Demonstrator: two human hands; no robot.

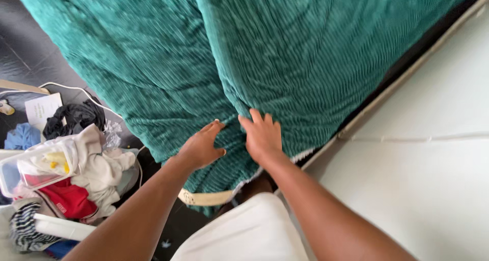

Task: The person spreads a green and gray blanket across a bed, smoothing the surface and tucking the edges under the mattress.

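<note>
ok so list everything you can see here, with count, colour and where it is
ribbed blanket: one, teal green, spread across the top and middle of the view
pile of clothes: one heap, white, red, black and striped pieces, lower left
clear plastic tub: one, see-through, on the heap at the left edge
black garment: one, black, left, above the heap
white cable: one, white, on the dark floor at left
paper sheet: one, white, far left
dark floor: black, upper left
white wall: white, right side
white garment: one, white, worn by the person, bottom centre
left hand: one, resting on the blanket's near edge
right hand: one, flat on the blanket beside the left
</note>
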